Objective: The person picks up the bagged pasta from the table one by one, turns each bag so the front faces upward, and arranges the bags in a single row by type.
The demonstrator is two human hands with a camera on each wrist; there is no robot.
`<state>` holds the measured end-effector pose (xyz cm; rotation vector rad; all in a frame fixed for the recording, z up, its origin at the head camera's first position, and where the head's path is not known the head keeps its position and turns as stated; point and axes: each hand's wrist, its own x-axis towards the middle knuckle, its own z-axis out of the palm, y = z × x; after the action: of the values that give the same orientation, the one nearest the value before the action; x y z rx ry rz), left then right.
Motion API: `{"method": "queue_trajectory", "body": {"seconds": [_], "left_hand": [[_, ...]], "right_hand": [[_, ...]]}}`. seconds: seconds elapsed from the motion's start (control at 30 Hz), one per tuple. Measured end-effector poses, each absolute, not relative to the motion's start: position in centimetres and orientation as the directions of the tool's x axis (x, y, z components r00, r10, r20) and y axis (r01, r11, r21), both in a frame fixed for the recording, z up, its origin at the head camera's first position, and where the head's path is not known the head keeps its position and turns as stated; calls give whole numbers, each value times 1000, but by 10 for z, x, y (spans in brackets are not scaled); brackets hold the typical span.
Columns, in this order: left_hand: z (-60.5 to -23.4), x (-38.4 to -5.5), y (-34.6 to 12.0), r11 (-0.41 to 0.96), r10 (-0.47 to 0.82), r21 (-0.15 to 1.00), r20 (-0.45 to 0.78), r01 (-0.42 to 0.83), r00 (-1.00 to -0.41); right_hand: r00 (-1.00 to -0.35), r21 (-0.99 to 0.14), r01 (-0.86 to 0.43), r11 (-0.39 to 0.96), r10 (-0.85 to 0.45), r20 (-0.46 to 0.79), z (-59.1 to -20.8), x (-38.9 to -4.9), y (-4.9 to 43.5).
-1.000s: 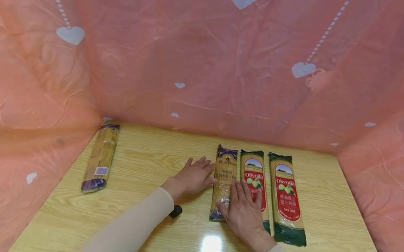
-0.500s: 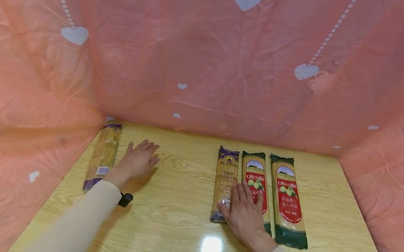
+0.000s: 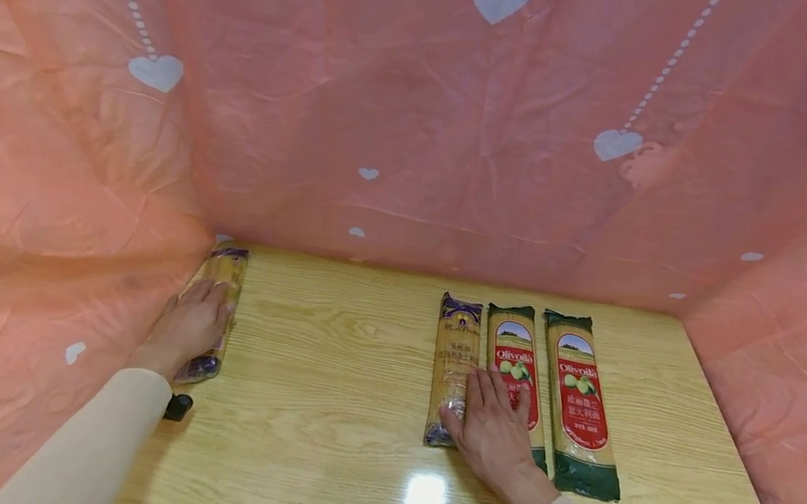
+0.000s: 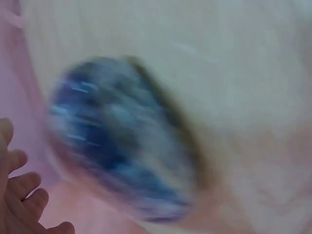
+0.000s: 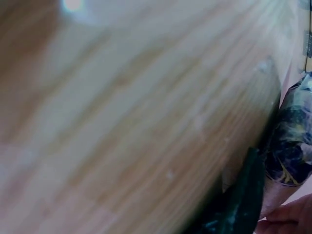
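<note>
At the far left, a purple-ended spaghetti pack (image 3: 228, 267) lies on the table, partly hidden under my left hand (image 3: 190, 328). In the left wrist view the pack's blurred purple end (image 4: 122, 141) shows, with the fingers (image 4: 29, 185) spread and loosely bent beside it. My right hand (image 3: 495, 427) rests with extended fingers across two packs: a purple-topped spaghetti pack (image 3: 456, 347) under the thumb side and a green-ended Olivoila spaghetti pack (image 3: 510, 332). The right wrist view catches the purple pack's end (image 5: 290, 141) and a dark green pack end (image 5: 239, 200).
Another green-and-red Olivoila spaghetti pack (image 3: 581, 404) lies just right of the right hand. Pink sheeting (image 3: 415, 161) with hearts walls the wood-grain table (image 3: 328, 377) at the back and both sides. A bright reflection shines near the front.
My left hand has moved from beside the purple-topped pack leftward across the table to over the far-left spaghetti pack. The right hand stays on its two packs. The head view shifts slightly.
</note>
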<state>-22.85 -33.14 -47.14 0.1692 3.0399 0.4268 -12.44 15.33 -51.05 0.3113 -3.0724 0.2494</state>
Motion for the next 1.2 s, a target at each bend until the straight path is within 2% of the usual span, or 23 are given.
{"method": "queue_trajectory", "body": {"seconds": [0.33, 0.53, 0.7, 0.9, 1.2], "left_hand": [[-495, -219, -351, 956, 55, 295, -204, -8, -977], [-507, -219, -347, 951, 87, 307, -170, 31, -982], [-506, -219, -337, 947, 106, 320, -193, 39, -976], [-503, -216, -317, 936, 116, 351, -215, 34, -970], [-509, -209, -288, 926, 139, 371, -172, 66, -975]], "right_hand": [[-977, -163, -210, 964, -201, 72, -512, -124, 151], [-978, -169, -209, 963, -201, 64, -512, -124, 150], [-979, -161, -204, 966, -199, 44, -512, -124, 151], [-980, -157, -197, 968, -194, 34, -512, -123, 152], [-978, -138, -208, 968, -203, 52, -510, -124, 154]]}}
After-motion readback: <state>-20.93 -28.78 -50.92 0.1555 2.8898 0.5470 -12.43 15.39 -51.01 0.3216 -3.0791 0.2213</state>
